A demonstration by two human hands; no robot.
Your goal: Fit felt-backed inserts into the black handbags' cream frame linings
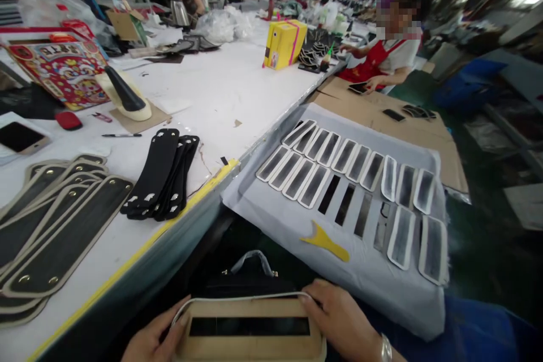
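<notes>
A tan panel [250, 346] with a long dark slot and a pale cord along its top edge lies at the bottom centre. My left hand [159, 332] grips its left corner, thumb against the fingers. At the right corner, my right hand [335, 317] pinches the panel's edge and the cord. Just beyond the panel is a black item [250, 284] with a clear strap, its lower part hidden. To the right, a grey cloth-covered board [339, 277] carries several pale-rimmed dark strips [311, 186] and a yellow tool [326, 242].
Stacked dark panels [72, 237] and black straps [159, 175] lie on the white table [212, 107], edged with yellow tape. A phone [21, 137], a pen [121, 135] and a yellow box [284, 43] are farther off. A person in a red apron [373, 62] works at the right.
</notes>
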